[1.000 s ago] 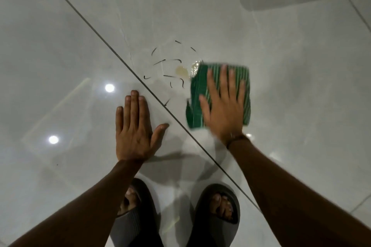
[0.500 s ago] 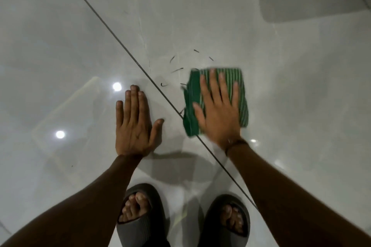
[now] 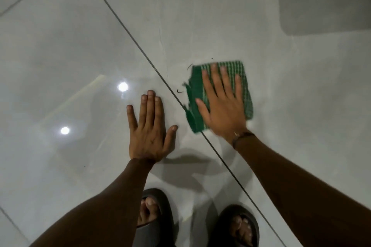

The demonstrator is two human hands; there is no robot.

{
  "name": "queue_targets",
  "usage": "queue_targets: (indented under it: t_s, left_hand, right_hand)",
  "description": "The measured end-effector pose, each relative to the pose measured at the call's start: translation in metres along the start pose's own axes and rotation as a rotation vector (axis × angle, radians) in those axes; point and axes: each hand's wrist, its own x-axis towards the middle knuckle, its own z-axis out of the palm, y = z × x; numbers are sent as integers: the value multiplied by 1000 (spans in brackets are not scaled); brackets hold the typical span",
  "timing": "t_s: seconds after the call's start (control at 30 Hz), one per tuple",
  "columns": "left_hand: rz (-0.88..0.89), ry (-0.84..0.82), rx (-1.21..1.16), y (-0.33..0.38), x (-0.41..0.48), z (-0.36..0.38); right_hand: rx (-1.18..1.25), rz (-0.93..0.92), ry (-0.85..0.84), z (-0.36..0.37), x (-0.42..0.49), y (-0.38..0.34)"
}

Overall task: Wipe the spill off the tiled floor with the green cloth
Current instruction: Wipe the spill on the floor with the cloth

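You are kneeling over a glossy, pale grey tiled floor crossed by a thin dark grout line. Your right hand is lying open, fingers spread flat, pressing the green cloth, a folded, striped, frayed-edged square just right of that line. Small dark curved specks are sitting beside its left edge. Your left hand is resting open, palm down on bare tile

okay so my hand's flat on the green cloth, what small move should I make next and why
Probably slide the green cloth a little left with your right hand: a few dark specks lie on the tile just off its left edge, near the grout line.
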Motion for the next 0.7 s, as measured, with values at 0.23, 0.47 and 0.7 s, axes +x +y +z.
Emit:
queue_targets:
  t_s: [0.23,0.47,0.7]
  left_hand:
    - [-9,-30,-31,-1,2,-2]
    - [-20,-50,-23,0,1,-1]
    - [-16,-55,-28,-1,2,1]
  right_hand:
    - [80,454,118,-20,49,29]
    - [6,-64,-3,-3,-5,-9]
    - [76,429,117,-22,49,15]
